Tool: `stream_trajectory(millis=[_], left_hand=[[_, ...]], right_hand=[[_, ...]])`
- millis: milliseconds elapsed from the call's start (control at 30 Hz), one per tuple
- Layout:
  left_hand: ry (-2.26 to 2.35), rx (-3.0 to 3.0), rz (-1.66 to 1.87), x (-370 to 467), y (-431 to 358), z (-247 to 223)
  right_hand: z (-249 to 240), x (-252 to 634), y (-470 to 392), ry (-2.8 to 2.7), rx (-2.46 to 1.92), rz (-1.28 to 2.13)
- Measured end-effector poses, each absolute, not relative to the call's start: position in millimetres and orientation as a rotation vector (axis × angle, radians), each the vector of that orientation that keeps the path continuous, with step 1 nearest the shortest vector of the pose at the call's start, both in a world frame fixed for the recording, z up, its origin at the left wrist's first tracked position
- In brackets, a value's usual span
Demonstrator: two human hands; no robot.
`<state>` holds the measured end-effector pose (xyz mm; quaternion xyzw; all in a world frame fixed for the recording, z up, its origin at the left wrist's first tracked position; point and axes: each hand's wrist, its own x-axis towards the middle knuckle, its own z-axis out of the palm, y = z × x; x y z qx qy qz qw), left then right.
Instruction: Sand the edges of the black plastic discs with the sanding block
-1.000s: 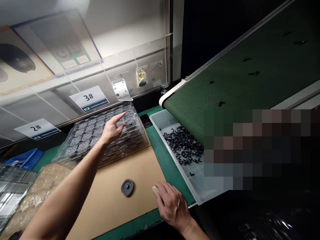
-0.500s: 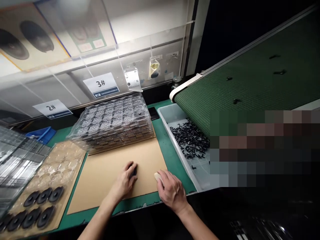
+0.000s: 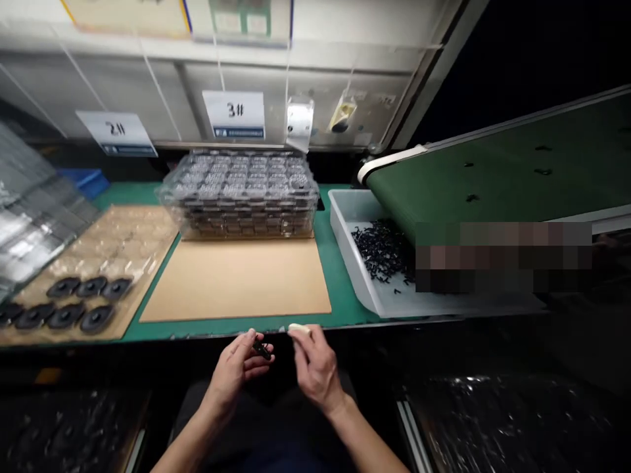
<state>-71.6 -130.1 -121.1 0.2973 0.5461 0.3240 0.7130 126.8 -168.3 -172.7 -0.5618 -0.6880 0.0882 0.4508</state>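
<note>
Just off the front edge of the counter (image 3: pixel 345 289), the left hand (image 3: pixel 236 368) pinches a small dark disc (image 3: pixel 261 349) edge-on while the right hand (image 3: pixel 313 364) grips a pale eraser-like block (image 3: pixel 299 328) beside it, seemingly an inspect-or-wipe step calling for steady contact.

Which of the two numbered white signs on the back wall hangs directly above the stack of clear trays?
The sign marked 3# hangs right above the stack of clear trays. The sign marked 2# sits further left, above the blue bin.
</note>
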Motion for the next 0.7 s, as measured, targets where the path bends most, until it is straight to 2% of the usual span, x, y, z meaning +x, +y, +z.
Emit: stream_trajectory(millis=[100, 200, 300, 433, 700], left_hand=[[1.242, 0.524, 0.726, -92.7, -182.3, -153.0], [1.248, 0.429, 0.671, -109.8, -227.6, -174.3], [1.184, 0.427, 0.689, -129.4, -250.6, -178.8], [1.017, 0.666, 0.724, -158.7, -251.0, -171.5], [0.916, 0.754, 0.938, -175.4, -241.4, -153.7]], right_hand=[[-188.9, 86.6, -221.4, -1.841, -1.310, 0.625], [-198.2, 65.8, -251.7, -1.632, -1.390, 1.105], [-199.5, 57.8, -254.1, -1.268, -1.465, 1.548], [-188.1, 43.5, -242.8, -0.973, -1.324, 2.036], [-162.6, 11.6, -226.4, -0.694, -1.171, 2.265]])
